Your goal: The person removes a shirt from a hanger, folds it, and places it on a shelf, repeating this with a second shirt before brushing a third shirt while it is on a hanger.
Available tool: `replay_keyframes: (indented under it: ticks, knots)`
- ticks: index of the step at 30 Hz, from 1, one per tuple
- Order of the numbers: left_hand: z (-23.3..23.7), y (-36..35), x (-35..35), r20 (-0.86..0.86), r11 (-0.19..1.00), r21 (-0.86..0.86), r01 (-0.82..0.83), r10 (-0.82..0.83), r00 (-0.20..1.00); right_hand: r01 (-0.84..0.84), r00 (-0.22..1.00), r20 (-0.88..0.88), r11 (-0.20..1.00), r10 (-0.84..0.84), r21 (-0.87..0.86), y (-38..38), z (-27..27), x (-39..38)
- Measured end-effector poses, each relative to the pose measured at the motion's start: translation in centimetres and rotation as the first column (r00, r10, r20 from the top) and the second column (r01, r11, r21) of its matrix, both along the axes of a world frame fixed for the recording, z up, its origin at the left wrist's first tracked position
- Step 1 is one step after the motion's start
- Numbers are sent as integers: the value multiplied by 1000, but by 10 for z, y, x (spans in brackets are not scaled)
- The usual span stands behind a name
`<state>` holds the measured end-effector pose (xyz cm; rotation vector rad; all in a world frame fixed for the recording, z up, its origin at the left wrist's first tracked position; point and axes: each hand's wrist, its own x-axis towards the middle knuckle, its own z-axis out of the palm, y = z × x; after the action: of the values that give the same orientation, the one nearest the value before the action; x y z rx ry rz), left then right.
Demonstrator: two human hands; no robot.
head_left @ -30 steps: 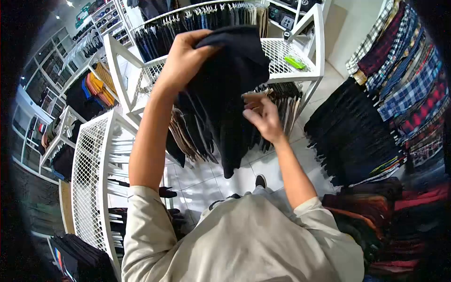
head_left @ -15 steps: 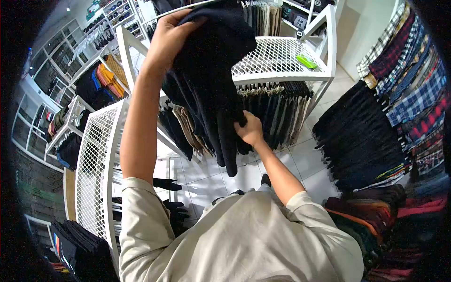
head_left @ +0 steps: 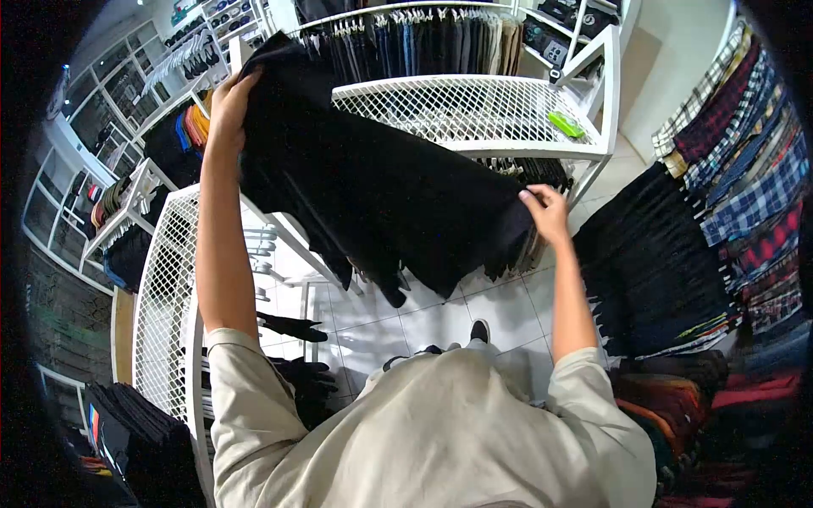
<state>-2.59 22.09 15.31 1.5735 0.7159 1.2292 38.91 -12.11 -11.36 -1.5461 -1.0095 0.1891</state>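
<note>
A black garment (head_left: pixel 364 178) is stretched out in the air between my two hands, in front of a white mesh-topped rack. My left hand (head_left: pixel 230 106) grips its upper left end, fingers closed on the cloth. At the far right edge of the cloth, my right hand (head_left: pixel 546 210) pinches the fabric between thumb and fingers. The garment's lower edge hangs down over the tiled floor and hides part of the clothes behind it.
A bright green object (head_left: pixel 566 125) lies on the white mesh shelf (head_left: pixel 440 106). Trousers (head_left: pixel 423 44) hang behind it. Plaid shirts (head_left: pixel 749 186) and dark garments (head_left: pixel 656 262) hang at the right. Another mesh shelf (head_left: pixel 165 296) stands at the left.
My right hand has moved right and slightly up, and my left hand left and down. The black garment, bunched and hanging before, is now spread wide between them.
</note>
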Motion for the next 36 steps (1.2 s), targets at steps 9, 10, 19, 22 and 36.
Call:
replay_keyframes:
  ticks: [9,10,19,22,36]
  knots:
    - [-54,27,-26,25,991,0,-130,130,991,-83,996,-38,995,81,-46,-1,76,60]
    - [-58,30,-26,66,991,-5,-131,131,989,-60,998,-16,995,59,-78,-2,90,61]
    - [-83,68,-8,36,993,-50,-110,112,993,37,998,-55,983,-27,180,62,118,115]
    - [-84,89,17,79,991,-102,-92,101,992,223,970,-143,952,-196,211,103,110,130]
    - [-133,137,73,-103,915,-22,-403,399,911,285,959,-61,933,-278,221,176,39,172]
